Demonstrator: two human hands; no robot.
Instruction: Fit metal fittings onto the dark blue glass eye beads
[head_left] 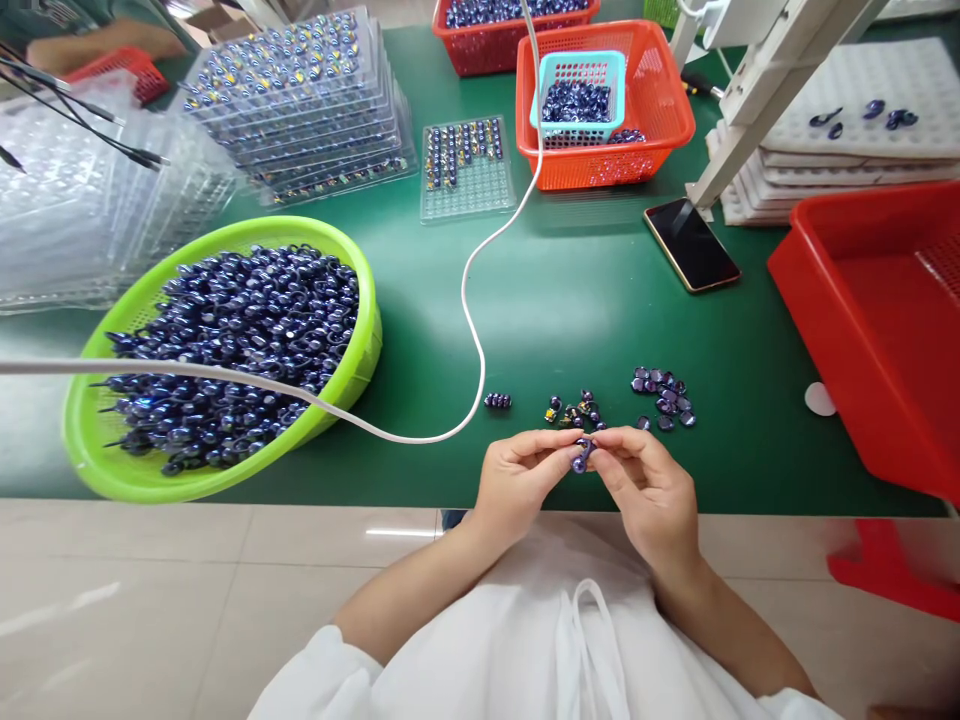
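Observation:
My left hand (523, 480) and my right hand (651, 490) meet at the table's front edge. Between them, thumbs and fingertips pinch a small glossy dark-blue earbud shell (580, 459). Fingers partly cover it, so its inner side is hard to make out. Just beyond the fingertips lie several similar parts (587, 408), some showing yellow and gold bits. To their right is a loose group of dark oval caps (670, 398). A short row of dark-blue pieces (498, 401) lies to the left.
A green basket (367, 330) heaped with dark-blue shells stands left. A white cable (480, 345) crosses the green table (420, 330). Behind are a part-filled clear tray (472, 195), stacked trays (300, 110) and an orange basket (660, 100). A phone (691, 245) and red bin (847, 350) are right.

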